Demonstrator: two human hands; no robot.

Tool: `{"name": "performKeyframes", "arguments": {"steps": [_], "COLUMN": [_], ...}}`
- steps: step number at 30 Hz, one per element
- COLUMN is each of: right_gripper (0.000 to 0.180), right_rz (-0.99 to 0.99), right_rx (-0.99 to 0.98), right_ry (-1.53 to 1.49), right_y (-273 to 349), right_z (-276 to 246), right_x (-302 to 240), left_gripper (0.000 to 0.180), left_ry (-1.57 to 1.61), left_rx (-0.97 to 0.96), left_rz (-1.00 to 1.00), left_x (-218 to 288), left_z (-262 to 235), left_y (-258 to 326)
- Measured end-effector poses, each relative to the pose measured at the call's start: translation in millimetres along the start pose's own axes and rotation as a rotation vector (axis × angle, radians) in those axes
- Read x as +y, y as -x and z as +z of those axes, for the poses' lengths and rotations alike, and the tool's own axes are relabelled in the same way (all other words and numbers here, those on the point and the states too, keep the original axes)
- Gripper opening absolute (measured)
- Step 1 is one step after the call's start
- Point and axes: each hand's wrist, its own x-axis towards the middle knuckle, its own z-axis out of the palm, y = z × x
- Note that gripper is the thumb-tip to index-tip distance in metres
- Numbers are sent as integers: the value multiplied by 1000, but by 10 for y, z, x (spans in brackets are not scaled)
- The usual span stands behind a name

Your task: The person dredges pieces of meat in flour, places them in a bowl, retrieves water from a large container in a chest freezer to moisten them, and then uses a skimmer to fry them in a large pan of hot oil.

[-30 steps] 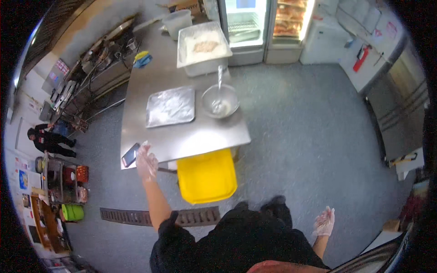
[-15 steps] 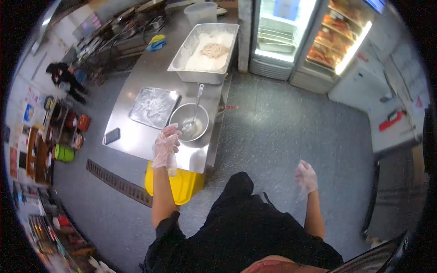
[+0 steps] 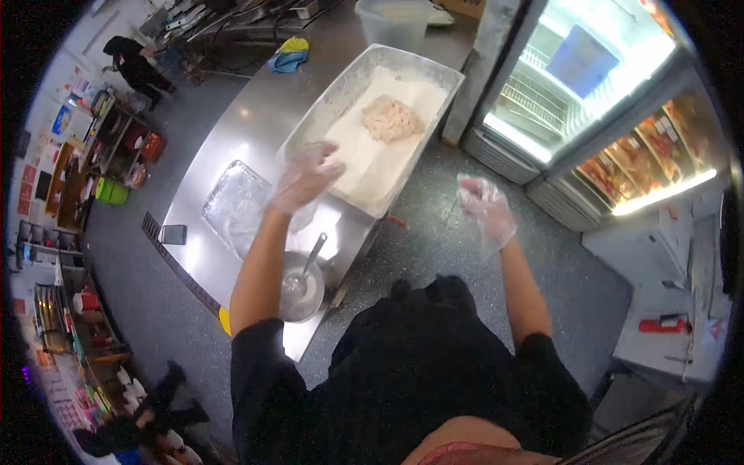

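My left hand [image 3: 304, 180], in a clear glove, hovers by the near left rim of a deep metal pan [image 3: 350, 198]. Its fingers are apart and hold nothing. White powder like flour [image 3: 385, 174] fills the pan, with a mound of pale pink, battered-looking food [image 3: 390, 119] on top. Off the pan's right side, over the floor, is my right hand [image 3: 487, 211], gloved too. Its fingers are loosely bent, with nothing seen in them. Below my left wrist stands a metal bowl [image 3: 293, 304] with a ladle [image 3: 316, 249] in it, partly behind my forearm.
A film-covered tray [image 3: 232, 203] and a phone [image 3: 173, 234] lie on the steel table [image 3: 225, 139]. A yellow and blue cloth [image 3: 290, 55] and a plastic tub [image 3: 394, 25] are farther back. Lit fridges [image 3: 535, 93] stand at right. Other people [image 3: 139, 66] are at far left and lower left.
I have come nearer the pan and turned toward it. My left hand has moved from beside the bowl to the pan's rim and spread its fingers. My right hand has come up and forward.
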Motion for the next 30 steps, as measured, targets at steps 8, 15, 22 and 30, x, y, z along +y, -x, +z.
{"name": "performKeyframes", "arguments": {"steps": [8,15,22,30], "right_gripper": [30,42,59,67], "right_rz": [-559,-464,570,371], "right_rx": [-503,-952,-1028,-1345], "right_ry": [1121,1515,1311,312], "right_y": [-3092,-5019,-4834,-3924], "right_z": [719,1237,536,757], "right_x": [-913,69,360,-271], "left_gripper": [91,88,55,57], "left_ry": [-356,-485,0,1131], "left_rx": [-247,-20,-413,531], "left_rz": [-367,-694,-1172,-1285], "left_x": [-919,-1201,-1008,-764], "left_z": [984,1648,2106,2568], "left_y": [-1512,-1763,-1322,-1931]}}
